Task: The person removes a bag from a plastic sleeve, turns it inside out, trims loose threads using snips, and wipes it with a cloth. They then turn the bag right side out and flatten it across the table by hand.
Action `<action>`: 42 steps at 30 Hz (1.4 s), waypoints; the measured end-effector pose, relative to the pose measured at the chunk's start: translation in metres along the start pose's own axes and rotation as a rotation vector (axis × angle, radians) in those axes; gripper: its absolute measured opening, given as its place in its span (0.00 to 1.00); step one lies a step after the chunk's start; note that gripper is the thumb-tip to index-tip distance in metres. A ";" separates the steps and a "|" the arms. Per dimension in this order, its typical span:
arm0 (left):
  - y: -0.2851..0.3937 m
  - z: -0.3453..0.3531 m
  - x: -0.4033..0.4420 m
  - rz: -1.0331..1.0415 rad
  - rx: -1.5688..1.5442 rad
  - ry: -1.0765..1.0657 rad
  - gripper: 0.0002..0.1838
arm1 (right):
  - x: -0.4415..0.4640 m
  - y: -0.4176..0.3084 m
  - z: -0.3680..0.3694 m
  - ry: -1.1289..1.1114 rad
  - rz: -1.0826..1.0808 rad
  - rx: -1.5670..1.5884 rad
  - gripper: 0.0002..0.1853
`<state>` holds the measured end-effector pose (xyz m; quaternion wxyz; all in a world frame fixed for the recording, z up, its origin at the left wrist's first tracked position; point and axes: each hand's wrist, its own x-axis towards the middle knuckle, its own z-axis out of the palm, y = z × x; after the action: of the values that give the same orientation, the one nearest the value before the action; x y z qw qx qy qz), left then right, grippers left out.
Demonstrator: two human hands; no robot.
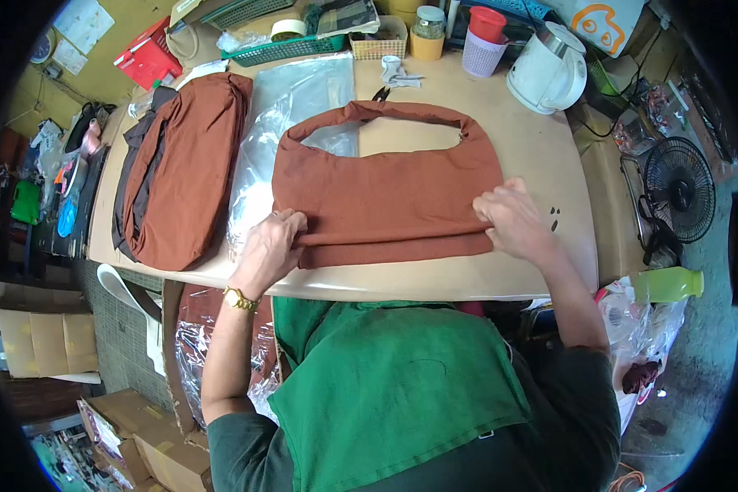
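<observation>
A rust-brown fabric shoulder bag (385, 189) lies flat on the table in front of me, its strap loop toward the far side. Along its near edge runs a fold, with a strip of fabric showing below it. My left hand (269, 248), with a gold watch at the wrist, pinches the bag's lower left corner. At the lower right side, my right hand (512, 217) grips the fabric with curled fingers. Left of the bag rests a pile of similar brown bags (193, 168), with dark fabric at its edge.
Clear plastic sheets (299, 98) lie beside and partly under the bag. Behind it are small black snips (381, 94), a white cloth scrap (399, 74), a green basket (283, 53), a jar (428, 34) and a white kettle (548, 70). A fan (679, 189) stands to the right.
</observation>
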<state>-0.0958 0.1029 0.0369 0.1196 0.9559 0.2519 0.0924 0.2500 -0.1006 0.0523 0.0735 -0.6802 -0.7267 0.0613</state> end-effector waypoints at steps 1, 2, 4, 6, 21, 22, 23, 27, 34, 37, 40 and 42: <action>-0.002 0.010 -0.004 -0.003 -0.002 -0.002 0.14 | -0.007 0.003 0.016 0.129 -0.026 -0.054 0.11; -0.002 0.019 -0.006 -0.025 -0.002 0.046 0.14 | -0.013 0.006 0.032 0.258 -0.051 -0.109 0.12; -0.011 0.048 -0.010 -0.046 0.007 0.135 0.15 | -0.023 0.014 0.057 0.304 -0.067 -0.137 0.12; -0.005 0.053 -0.017 -0.043 -0.073 0.158 0.15 | -0.030 0.014 0.059 0.349 -0.080 -0.169 0.13; 0.051 -0.004 -0.024 -0.168 0.145 -0.051 0.39 | -0.034 -0.015 0.020 0.158 0.292 -0.062 0.18; 0.060 0.002 -0.017 -0.151 0.116 -0.004 0.41 | -0.020 -0.033 0.025 0.274 0.274 0.010 0.21; 0.067 0.012 -0.008 -0.136 0.086 0.045 0.43 | -0.009 -0.048 0.029 0.389 0.255 0.081 0.25; 0.050 0.072 0.025 -0.250 0.199 0.094 0.40 | 0.024 -0.045 0.080 0.296 0.260 -0.002 0.31; 0.021 0.088 0.027 -0.255 0.195 0.112 0.39 | 0.028 -0.022 0.102 0.219 0.347 -0.165 0.36; 0.021 0.087 0.025 -0.254 0.175 0.107 0.39 | 0.026 -0.024 0.099 0.183 0.363 -0.141 0.36; 0.032 0.085 0.005 -0.252 0.148 0.085 0.40 | 0.008 -0.036 0.090 0.119 0.368 -0.081 0.37; 0.043 0.080 -0.013 -0.258 0.131 0.039 0.41 | -0.009 -0.047 0.088 0.060 0.371 -0.053 0.37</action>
<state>-0.0687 0.0455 -0.0288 0.0631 0.9193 0.3805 0.0784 0.1882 -0.1122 -0.0255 0.0644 -0.8056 -0.5879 0.0343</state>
